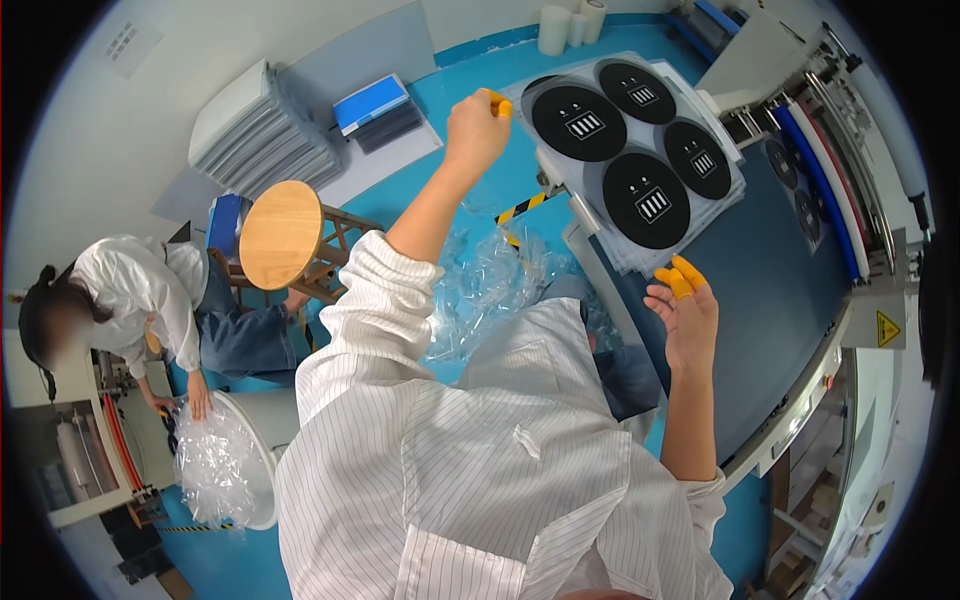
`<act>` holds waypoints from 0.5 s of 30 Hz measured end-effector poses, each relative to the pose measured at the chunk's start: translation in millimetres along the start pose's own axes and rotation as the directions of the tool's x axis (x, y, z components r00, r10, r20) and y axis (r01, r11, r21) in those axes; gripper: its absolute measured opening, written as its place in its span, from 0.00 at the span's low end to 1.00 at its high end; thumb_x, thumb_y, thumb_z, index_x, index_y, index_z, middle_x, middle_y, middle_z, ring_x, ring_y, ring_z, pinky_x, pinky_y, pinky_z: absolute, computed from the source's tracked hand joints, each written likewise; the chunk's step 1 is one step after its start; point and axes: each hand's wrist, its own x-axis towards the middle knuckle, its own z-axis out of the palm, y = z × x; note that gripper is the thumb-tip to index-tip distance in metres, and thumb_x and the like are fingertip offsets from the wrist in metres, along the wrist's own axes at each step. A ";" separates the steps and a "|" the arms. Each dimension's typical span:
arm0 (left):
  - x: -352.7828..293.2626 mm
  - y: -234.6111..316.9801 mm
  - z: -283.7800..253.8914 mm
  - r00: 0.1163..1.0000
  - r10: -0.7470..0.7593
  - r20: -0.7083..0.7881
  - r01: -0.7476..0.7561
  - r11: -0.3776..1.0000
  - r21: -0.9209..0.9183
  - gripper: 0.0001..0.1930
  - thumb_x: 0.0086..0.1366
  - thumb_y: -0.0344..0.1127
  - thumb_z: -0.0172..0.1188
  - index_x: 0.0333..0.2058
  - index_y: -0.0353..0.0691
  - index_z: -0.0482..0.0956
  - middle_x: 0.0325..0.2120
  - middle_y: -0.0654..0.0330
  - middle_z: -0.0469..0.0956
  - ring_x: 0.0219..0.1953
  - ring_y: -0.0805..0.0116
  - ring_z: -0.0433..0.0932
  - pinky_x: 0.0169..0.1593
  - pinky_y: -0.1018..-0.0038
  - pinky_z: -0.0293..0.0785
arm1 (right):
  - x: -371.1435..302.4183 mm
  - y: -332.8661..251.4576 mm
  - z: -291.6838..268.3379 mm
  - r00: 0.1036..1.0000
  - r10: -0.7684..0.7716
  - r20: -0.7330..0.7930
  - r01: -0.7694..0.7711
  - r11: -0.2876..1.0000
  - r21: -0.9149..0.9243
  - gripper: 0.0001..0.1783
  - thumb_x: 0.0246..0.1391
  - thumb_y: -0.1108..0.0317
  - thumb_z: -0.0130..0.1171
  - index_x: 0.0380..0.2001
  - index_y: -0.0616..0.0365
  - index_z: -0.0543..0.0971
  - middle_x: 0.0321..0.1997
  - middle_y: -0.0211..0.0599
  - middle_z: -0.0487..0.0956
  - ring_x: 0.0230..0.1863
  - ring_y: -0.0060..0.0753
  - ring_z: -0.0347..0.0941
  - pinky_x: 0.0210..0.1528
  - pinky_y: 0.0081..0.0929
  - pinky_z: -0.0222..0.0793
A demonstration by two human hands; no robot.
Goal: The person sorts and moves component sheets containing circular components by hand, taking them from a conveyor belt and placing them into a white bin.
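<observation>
sheet stack (640, 160): pile of thin clear sheets, top one carrying four black round discs, each with a small white rectangular mark at centre
pose: lying flat, rotated diagonally, corners at about 11 and 5 o'clock
location: on the dark conveyor bed (760, 300) of the machine, upper end
state: edges slightly fanned; lower corner just beside orange-capped fingertips (683, 277)
</observation>
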 end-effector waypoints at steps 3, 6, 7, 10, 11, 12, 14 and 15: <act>5.1 3.7 -3.4 0.996 -0.078 0.051 0.082 0.993 -0.081 0.09 0.50 0.28 0.54 0.31 0.30 0.75 0.26 0.49 0.77 0.30 0.60 0.77 0.33 0.72 0.70 | -2.5 -3.6 1.8 1.000 0.011 0.012 -0.011 1.000 0.007 0.19 0.48 0.82 0.35 0.46 0.68 0.63 0.38 0.45 0.71 0.32 0.29 0.71 0.35 0.24 0.71; 18.8 0.3 -9.3 0.989 -0.125 0.083 0.137 0.976 -0.168 0.09 0.50 0.29 0.55 0.30 0.30 0.75 0.24 0.52 0.76 0.30 0.64 0.76 0.32 0.74 0.70 | -1.6 -2.6 3.4 1.000 0.009 0.008 -0.009 0.999 0.030 0.17 0.50 0.80 0.37 0.46 0.68 0.64 0.37 0.44 0.71 0.32 0.29 0.71 0.35 0.24 0.70; 22.2 6.2 -11.3 0.981 -0.114 0.155 0.142 0.973 -0.180 0.10 0.55 0.28 0.50 0.33 0.27 0.72 0.26 0.52 0.74 0.29 0.62 0.75 0.34 0.74 0.71 | 1.3 -2.1 2.7 1.000 0.006 -0.019 -0.005 0.999 0.043 0.17 0.50 0.80 0.37 0.46 0.68 0.64 0.37 0.44 0.71 0.32 0.29 0.71 0.35 0.24 0.70; 27.5 23.3 -21.4 0.903 -0.067 0.425 0.405 0.467 -0.786 0.09 0.57 0.27 0.49 0.34 0.26 0.69 0.30 0.47 0.74 0.31 0.59 0.75 0.38 0.71 0.74 | 5.3 -2.2 2.9 0.998 0.000 -0.065 0.002 1.000 0.026 0.16 0.52 0.78 0.40 0.45 0.67 0.64 0.37 0.43 0.72 0.32 0.30 0.71 0.35 0.24 0.70; 26.6 29.3 -23.9 0.892 -0.037 0.451 0.413 0.471 -0.779 0.09 0.57 0.27 0.49 0.34 0.26 0.69 0.30 0.47 0.74 0.31 0.59 0.75 0.38 0.71 0.74 | 6.3 0.6 2.1 0.998 -0.015 -0.056 0.020 0.995 0.096 0.15 0.52 0.79 0.40 0.45 0.67 0.65 0.37 0.43 0.71 0.32 0.30 0.71 0.35 0.24 0.70; 24.4 35.9 -26.3 0.897 -0.032 0.442 0.419 0.381 -0.824 0.09 0.59 0.26 0.46 0.36 0.26 0.68 0.33 0.45 0.72 0.34 0.57 0.74 0.41 0.69 0.73 | 6.1 1.4 0.4 0.998 -0.034 -0.049 0.042 0.985 0.167 0.15 0.52 0.79 0.40 0.45 0.67 0.65 0.37 0.43 0.71 0.32 0.30 0.71 0.36 0.24 0.70; 16.2 45.8 -27.5 0.896 -0.050 0.442 0.441 0.218 -0.870 0.10 0.61 0.24 0.42 0.40 0.25 0.65 0.37 0.43 0.69 0.38 0.56 0.73 0.45 0.68 0.72 | 1.4 -3.5 -5.8 0.995 -0.060 -0.078 0.077 0.964 0.253 0.16 0.52 0.81 0.39 0.46 0.67 0.63 0.38 0.44 0.71 0.34 0.33 0.71 0.39 0.27 0.71; 10.7 49.7 -26.1 0.887 -0.065 0.457 0.461 0.145 -0.875 0.12 0.62 0.24 0.41 0.43 0.25 0.64 0.38 0.44 0.69 0.39 0.57 0.72 0.47 0.68 0.71 | -2.0 -7.5 -10.2 0.994 -0.097 -0.043 0.106 0.932 0.346 0.16 0.52 0.81 0.39 0.46 0.68 0.62 0.39 0.44 0.70 0.37 0.36 0.72 0.41 0.30 0.71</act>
